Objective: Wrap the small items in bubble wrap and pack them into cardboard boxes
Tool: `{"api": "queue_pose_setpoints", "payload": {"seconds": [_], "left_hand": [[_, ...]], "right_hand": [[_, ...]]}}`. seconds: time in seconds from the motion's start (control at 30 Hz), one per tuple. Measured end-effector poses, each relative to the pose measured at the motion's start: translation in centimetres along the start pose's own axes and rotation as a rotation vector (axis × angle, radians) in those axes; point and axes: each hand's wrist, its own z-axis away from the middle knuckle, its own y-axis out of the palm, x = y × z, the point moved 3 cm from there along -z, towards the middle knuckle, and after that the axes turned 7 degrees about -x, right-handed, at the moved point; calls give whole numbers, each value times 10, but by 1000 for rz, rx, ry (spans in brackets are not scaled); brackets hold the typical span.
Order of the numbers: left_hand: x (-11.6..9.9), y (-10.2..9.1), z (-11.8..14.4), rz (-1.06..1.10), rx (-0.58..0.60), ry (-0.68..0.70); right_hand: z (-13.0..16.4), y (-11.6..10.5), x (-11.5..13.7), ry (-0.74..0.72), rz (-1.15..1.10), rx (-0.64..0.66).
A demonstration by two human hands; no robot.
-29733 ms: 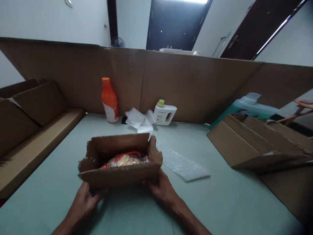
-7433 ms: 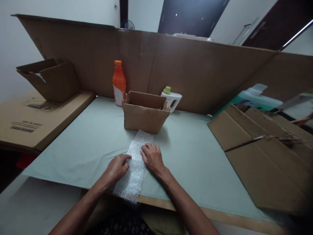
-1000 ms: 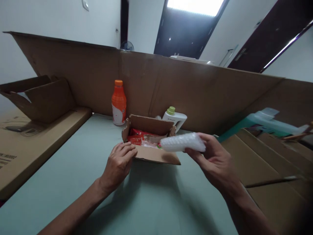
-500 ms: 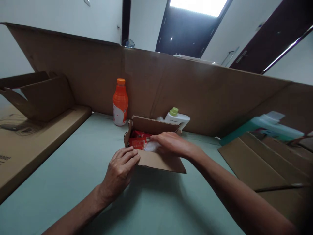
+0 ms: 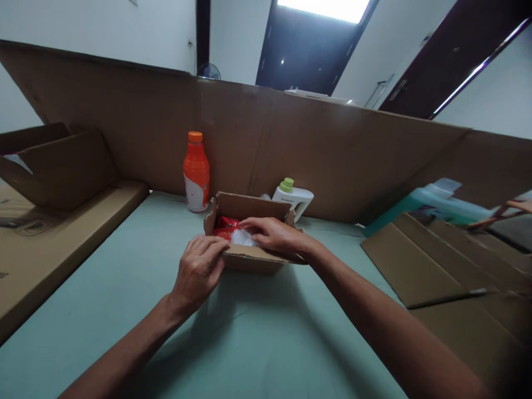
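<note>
A small open cardboard box [image 5: 249,263] sits on the pale green surface, with red packets [image 5: 226,227] inside. A crumpled clear plastic wrap [image 5: 243,238] lies in the box beside the packets. My left hand [image 5: 201,266] has its fingers curled over the left end of the box's front flap, its thumb underneath. Reaching in from the right, my right hand [image 5: 274,234] rests on the plastic wrap, fingers stretched out and apart. Part of that hand and of the box's contents is hidden.
Behind the box stand an orange bottle [image 5: 197,174] and a white bottle with a green cap [image 5: 293,194]. A tall cardboard panel [image 5: 332,144] runs along the back. Cardboard boxes lie left [image 5: 62,166] and right [image 5: 411,266], near a blue-green bottle [image 5: 415,202].
The front flap has tilted up, showing the box's front wall. My right hand's fingers have spread over the plastic wrap, which sits lower in the box. The view has shifted slightly.
</note>
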Motion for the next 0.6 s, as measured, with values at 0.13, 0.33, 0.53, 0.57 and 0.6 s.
{"api": "queue_pose_setpoints", "payload": {"seconds": [0.13, 0.33, 0.53, 0.57, 0.6], "left_hand": [[8, -9, 9, 13, -191, -171], [22, -11, 33, 99, -242, -403], [29, 36, 28, 432, -36, -729], [29, 45, 25, 494, 5, -768], [28, 51, 24, 540, 27, -790]], "right_hand": [[67, -34, -8, 138, -82, -563], [147, 0, -60, 403, -204, -911], [89, 64, -84, 392, -427, -677], [84, 66, -84, 407, -428, -691], [85, 68, -82, 418, -421, -705]]}}
